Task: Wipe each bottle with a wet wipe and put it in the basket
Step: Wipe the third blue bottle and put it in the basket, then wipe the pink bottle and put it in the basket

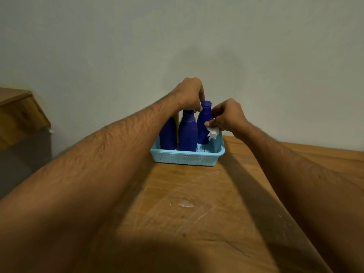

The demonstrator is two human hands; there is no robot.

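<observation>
The left hand (190,95) reaches over the basket from above, its curled fingers closing on the neck of the right-hand blue bottle (204,123), just below the cap. The right hand (228,117) comes in from the right and pinches a crumpled white wet wipe (212,133) between thumb and fingers, holding it against the side of that same bottle; a loose tail of the wipe hangs down over the basket's right edge. This bottle stands upright at the right of the light blue perforated basket (187,157). Beside it to the left stands a middle blue bottle (188,133), its cap touching the left hand's fingers, and further left a third blue bottle (167,134), partly hidden by the left forearm. A yellowish strip shows between these two; what it is cannot be told. The basket sits at the far end of a scratched wooden table (197,203), close to a pale wall (177,36).
</observation>
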